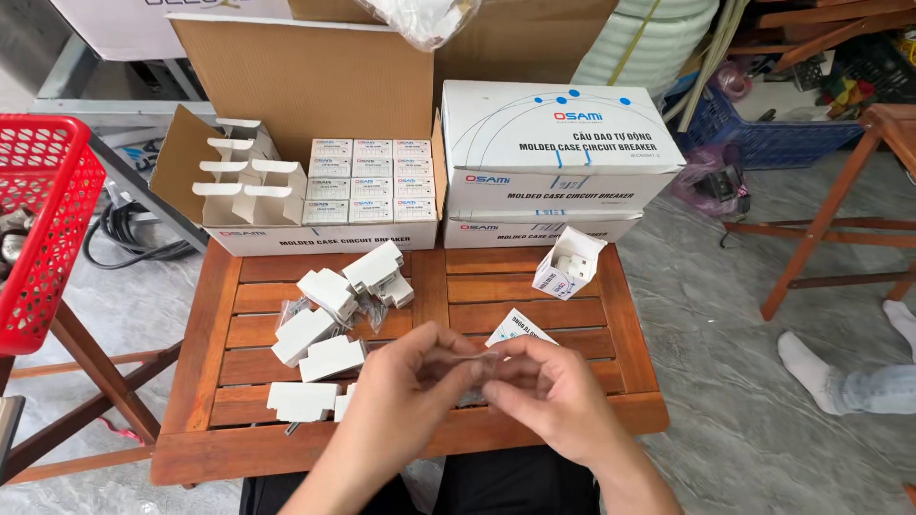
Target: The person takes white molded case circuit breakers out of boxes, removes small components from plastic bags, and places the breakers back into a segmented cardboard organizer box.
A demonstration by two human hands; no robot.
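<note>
My left hand [405,381] and my right hand [553,381] meet over the front of a small slatted wooden table [630,381]. Together they pinch a small clear plastic bag [468,362] with something small in it. A folded printed leaflet [520,327] lies just behind my right hand. To the left of my hands lies a heap of white circuit breakers [329,324]. A small open white carton [568,262] with a white part inside stands at the table's back right.
An open cardboard box [320,124] holds rows of small white cartons and cardboard dividers. Two closed white boxes [558,143] are stacked beside it. A red basket [43,219] stands at left, a wooden stand at right, and another person's socked feet [811,362] are on the floor.
</note>
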